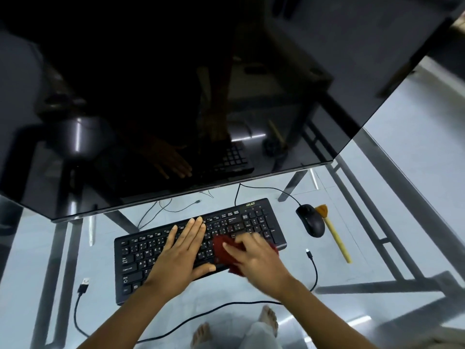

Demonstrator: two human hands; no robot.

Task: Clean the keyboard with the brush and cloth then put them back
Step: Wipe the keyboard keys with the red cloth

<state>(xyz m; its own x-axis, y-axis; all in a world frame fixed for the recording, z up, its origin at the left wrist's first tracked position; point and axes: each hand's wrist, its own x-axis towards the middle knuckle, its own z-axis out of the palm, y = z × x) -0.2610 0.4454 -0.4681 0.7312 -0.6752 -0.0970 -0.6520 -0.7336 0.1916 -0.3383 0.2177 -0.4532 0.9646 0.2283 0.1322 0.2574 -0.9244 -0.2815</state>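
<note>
A black keyboard (pixel 141 250) lies on the glass desk in front of me. My left hand (pixel 183 250) rests flat on its middle keys, fingers together and stretched out. My right hand (pixel 254 260) presses a dark red cloth (pixel 221 250) onto the keys right of centre; the hand looks blurred. A brush (pixel 334 234) with a yellow wooden handle and orange bristles lies on the desk to the right of the mouse, apart from both hands.
A black mouse (pixel 310 220) sits right of the keyboard, its cable running behind. A large dark monitor (pixel 176 96) hangs over the keyboard's far edge. A loose black USB cable (pixel 83 288) curls along the desk's near side. Metal frame bars show through the glass.
</note>
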